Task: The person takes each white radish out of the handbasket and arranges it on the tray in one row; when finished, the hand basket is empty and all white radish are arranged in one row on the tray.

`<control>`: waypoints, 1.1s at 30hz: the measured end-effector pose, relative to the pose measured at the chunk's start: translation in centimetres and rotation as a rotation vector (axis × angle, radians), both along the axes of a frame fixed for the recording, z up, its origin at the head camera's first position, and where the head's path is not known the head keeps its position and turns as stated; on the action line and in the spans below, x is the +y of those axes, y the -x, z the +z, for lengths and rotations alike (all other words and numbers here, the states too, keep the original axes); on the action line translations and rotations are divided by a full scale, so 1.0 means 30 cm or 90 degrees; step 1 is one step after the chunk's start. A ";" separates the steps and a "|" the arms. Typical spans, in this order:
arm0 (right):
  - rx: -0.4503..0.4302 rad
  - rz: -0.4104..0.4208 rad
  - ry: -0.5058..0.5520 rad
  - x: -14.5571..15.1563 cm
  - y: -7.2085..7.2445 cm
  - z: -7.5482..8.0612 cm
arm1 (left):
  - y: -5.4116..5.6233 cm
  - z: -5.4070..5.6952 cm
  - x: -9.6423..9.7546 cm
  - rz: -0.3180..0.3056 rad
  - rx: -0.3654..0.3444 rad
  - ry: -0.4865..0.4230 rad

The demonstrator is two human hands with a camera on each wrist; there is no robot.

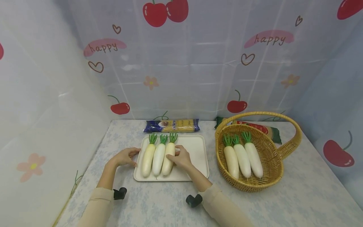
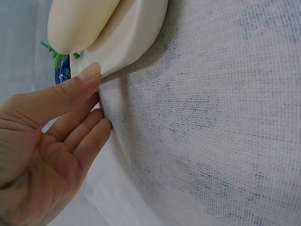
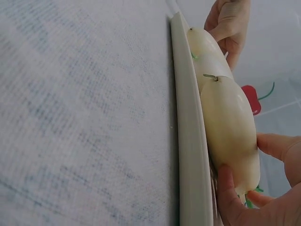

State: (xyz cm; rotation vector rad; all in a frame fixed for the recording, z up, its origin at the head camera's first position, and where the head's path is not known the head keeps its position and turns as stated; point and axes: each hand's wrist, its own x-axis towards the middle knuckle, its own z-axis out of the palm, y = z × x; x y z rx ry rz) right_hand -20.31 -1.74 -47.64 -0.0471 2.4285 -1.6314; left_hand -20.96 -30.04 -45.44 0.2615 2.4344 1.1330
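Note:
Three white radishes with green tops lie side by side on a white tray [image 1: 198,157]: the left radish [image 1: 148,160], the middle radish [image 1: 158,159] and the right radish [image 1: 168,159]. My right hand [image 1: 182,157] holds the right radish, thumb on one side and fingers on the other, as the right wrist view also shows around this radish [image 3: 230,132]. At the tray's left edge is my left hand [image 1: 126,156]; its thumb touches the rim in the left wrist view, where the hand [image 2: 51,127] has its other fingers loosely bent near the cloth.
To the right stands a wicker basket [image 1: 279,171] with a tall handle, holding three more white radishes [image 1: 242,160]. A blue and yellow pasta packet [image 1: 173,125] lies behind the tray. Another packet [image 1: 275,134], green and red, lies behind the basket. Printed curtains border the table.

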 end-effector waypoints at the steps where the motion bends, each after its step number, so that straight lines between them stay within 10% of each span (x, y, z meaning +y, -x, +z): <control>1: -0.001 0.001 0.002 0.002 -0.001 0.000 | 0.000 0.001 0.001 0.000 0.000 0.002; 33: 0.025 0.057 -0.017 0.210 -0.086 0.072 | -0.003 0.014 0.013 0.007 -0.006 0.027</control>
